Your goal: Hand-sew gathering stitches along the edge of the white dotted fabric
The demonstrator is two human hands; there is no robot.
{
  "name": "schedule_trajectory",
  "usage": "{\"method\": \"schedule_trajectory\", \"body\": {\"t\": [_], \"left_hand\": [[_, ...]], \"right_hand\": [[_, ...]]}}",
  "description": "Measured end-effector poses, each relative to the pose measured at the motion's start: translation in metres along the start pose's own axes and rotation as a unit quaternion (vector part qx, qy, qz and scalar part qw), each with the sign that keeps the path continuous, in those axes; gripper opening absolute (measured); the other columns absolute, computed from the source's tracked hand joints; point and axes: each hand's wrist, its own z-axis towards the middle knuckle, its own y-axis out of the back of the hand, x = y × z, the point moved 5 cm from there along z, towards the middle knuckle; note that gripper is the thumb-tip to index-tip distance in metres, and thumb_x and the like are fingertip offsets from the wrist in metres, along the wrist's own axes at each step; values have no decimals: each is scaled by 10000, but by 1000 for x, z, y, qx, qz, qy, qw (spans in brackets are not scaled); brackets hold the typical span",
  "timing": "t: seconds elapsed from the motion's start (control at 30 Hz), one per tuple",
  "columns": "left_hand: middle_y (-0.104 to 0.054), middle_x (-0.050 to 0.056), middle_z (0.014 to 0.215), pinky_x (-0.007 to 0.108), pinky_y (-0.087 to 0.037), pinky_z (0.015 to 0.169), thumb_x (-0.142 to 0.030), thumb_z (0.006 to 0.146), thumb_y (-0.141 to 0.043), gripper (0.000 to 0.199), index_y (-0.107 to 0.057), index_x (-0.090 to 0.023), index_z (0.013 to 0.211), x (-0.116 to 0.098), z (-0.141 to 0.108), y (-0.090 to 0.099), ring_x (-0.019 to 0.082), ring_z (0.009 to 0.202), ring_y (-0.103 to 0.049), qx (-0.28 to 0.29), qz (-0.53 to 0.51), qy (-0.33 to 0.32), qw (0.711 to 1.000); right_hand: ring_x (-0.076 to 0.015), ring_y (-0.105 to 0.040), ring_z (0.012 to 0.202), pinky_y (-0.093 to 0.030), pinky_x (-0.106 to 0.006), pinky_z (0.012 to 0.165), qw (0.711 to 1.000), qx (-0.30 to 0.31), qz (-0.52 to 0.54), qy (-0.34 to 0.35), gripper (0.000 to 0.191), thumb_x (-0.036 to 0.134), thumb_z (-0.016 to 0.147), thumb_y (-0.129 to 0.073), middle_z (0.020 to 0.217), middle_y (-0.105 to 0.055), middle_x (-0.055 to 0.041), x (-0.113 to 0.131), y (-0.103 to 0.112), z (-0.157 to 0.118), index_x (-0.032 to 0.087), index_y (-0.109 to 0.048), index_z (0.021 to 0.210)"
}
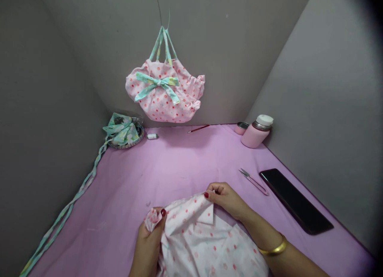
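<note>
Pale pink fabric with red dots (206,241) lies bunched at the front of the table, its upper edge stretched between my two hands. My left hand (151,233) grips a gathered bit of the fabric at its left end, thumb pressed on top. At the upper right corner, my right hand (226,197) pinches the fabric between thumb and fingers. The underside of the cloth and some fingers are hidden. To the right of my right hand lie pink-handled thread snips (254,182), blades pointing up and left.
A dotted bag with a green bow (161,93) hangs over the back. Around the purple tablecloth (119,213) are a basket of green fabric (125,135), long green straps (74,199), a thread spool (152,136), a red stick-like tool (199,128), a pink bottle (256,132), its cup (241,128) and a black phone (295,201).
</note>
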Motion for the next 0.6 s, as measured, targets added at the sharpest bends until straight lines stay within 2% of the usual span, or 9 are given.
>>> {"method": "schedule_trajectory", "body": {"t": [0.07,0.13,0.23,0.3,0.4,0.6], "left_hand": [[-590,-11,632,236,-429,592,-289,744,-585,118,-573,-186,687,-6,2,1,170,630,-559,14,108,-77,991],[-611,3,682,239,-422,623,-184,771,-513,79,-585,-187,740,-12,-1,-3,174,675,-567,39,247,-162,955],[-644,41,824,255,-425,676,-79,773,-456,177,-582,-177,850,-15,-10,-15,182,765,-586,86,460,-233,852],[-640,56,844,267,-435,665,-36,766,-433,209,-564,-165,866,-13,-14,-22,188,760,-585,100,600,-255,751],[-627,57,811,275,-432,598,38,706,-417,268,-550,-161,829,-10,-16,-23,197,702,-568,99,648,-240,716],[-609,61,838,293,-444,567,38,673,-433,289,-524,-157,866,-5,-19,-24,213,708,-556,111,668,-251,691]], "right_hand": [[-80,-396,487,-299,-201,486,1000,-24,-13,7,362,457,694,-658,537,-463,39,-2,1,1,143,-496,615],[-83,-397,497,-303,-201,485,998,-41,-52,15,354,457,719,-633,547,-459,38,-4,2,1,144,-498,623],[-98,-420,535,-325,-205,503,992,-35,-120,19,327,445,754,-599,581,-480,26,-7,3,-1,144,-528,650],[-106,-431,553,-337,-206,511,988,-25,-152,15,310,436,765,-590,595,-488,21,-8,3,-2,149,-540,658],[-119,-449,558,-358,-210,502,986,-20,-168,-2,302,441,761,-588,605,-508,7,-9,3,-3,155,-564,669],[-125,-459,549,-374,-208,488,981,-29,-189,-21,322,473,750,-593,608,-521,-2,-11,3,-4,158,-584,683]]}}
